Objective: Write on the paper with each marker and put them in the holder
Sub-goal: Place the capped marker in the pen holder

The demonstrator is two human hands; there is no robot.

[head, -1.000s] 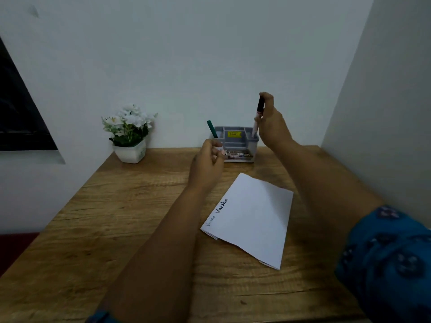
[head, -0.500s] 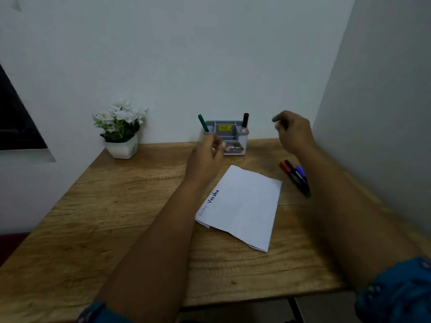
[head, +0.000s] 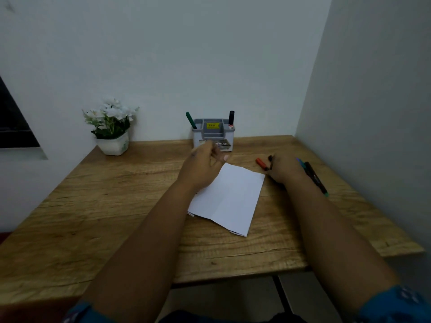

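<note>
The grey desk organizer (head: 213,134) stands at twelve o'clock against the back wall, with a green marker (head: 191,120) leaning out of its left cell and a black-capped marker (head: 231,119) upright in its right one; those two look finished. The folded white paper (head: 229,199) lies mid-desk, angled so its long edge runs toward five o'clock, a comfortable slant for writing. The left hand (head: 202,165) hovers over the sheet's ten o'clock corner, fingers loosely curled and holding nothing, probably ready to pin the sheet down. At three o'clock of the paper, the right hand (head: 283,167) has come down on the loose markers waiting on the wooden desk (head: 105,217). Its fingers curl around the red-capped marker (head: 261,163), though whether the pinch is closed I cannot tell, since the knuckles hide it. Another dark marker (head: 316,178) lies just beyond the wrist. A potted white flower (head: 111,127) sits at ten o'clock.
</note>
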